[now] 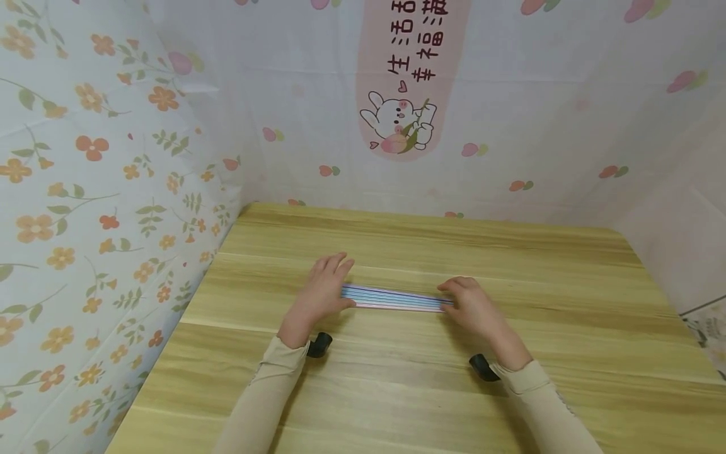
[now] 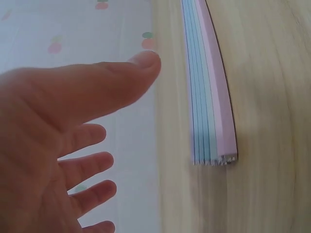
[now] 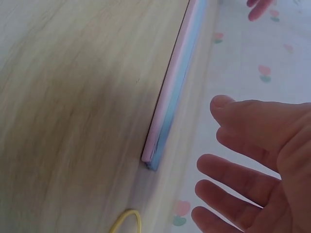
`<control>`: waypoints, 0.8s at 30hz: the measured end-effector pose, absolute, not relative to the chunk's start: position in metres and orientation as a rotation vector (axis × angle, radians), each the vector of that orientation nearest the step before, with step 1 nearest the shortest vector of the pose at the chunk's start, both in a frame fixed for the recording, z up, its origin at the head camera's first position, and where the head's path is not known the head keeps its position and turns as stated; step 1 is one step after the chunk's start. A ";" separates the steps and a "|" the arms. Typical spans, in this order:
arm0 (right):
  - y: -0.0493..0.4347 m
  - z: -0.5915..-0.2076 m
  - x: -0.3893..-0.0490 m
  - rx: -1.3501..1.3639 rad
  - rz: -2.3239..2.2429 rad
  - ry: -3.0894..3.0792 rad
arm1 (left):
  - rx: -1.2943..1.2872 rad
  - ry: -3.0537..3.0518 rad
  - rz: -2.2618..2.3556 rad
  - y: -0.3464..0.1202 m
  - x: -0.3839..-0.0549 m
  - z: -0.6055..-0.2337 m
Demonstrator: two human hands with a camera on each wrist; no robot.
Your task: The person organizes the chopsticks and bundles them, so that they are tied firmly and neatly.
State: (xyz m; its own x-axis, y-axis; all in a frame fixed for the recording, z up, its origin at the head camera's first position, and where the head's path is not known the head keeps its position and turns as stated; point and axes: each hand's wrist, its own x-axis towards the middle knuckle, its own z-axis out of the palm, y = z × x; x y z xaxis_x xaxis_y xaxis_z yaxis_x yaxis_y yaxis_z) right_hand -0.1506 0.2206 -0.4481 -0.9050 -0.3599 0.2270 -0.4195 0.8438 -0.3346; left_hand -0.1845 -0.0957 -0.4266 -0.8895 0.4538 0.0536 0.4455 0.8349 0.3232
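One striped bundle (image 1: 397,299), laid crosswise

The bundle, narrow purple, blue and pink layers, lies from side to side on the wooden table (image 1: 397,391) in front of the person. Placed that way, it gives each hand an end of its own, which is probably the reason for it. The left hand (image 1: 322,292) is by the left end, the right hand (image 1: 475,309) by the right.

Neither hand clamps anything: thumbs and fingers stand apart. In the head view they overlap the ends, but the left wrist view shows a gap between the thumb (image 2: 112,87) and the bundle, and the right wrist view a similar one, so I judge that neither is touching.

The layers sit tightly side by side, which likely makes the bundle so slim; whether it is one folded sheet or separate strips I cannot tell. A yellow loop (image 3: 128,212) lies beyond the right end, apart from it; its material is unclear. Black pieces (image 1: 319,345) jut from the inner side of both wrists, just past the sleeves (image 1: 261,403), presumably cameras set there to look at the hands.
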 end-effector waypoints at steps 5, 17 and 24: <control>0.218 -0.451 -0.152 0.608 0.570 -2.878 | 0.712 2.978 0.489 -0.091 -0.186 -0.431; 0.215 -0.459 -0.153 0.614 0.562 -2.918 | 0.757 2.961 0.412 -0.088 -0.188 -0.443; 0.213 -0.465 -0.153 0.605 0.553 -2.953 | 0.749 2.910 0.429 -0.085 -0.188 -0.446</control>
State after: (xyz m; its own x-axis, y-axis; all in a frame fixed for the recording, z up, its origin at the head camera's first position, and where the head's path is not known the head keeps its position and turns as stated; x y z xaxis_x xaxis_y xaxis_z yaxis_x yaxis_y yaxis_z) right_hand -0.1533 0.2129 -0.4649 -0.9192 -0.3662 0.1451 -0.3939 0.8572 -0.3318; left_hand -0.1884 -0.0850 -0.4465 -0.8730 0.4867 -0.0322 0.4567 0.8388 0.2965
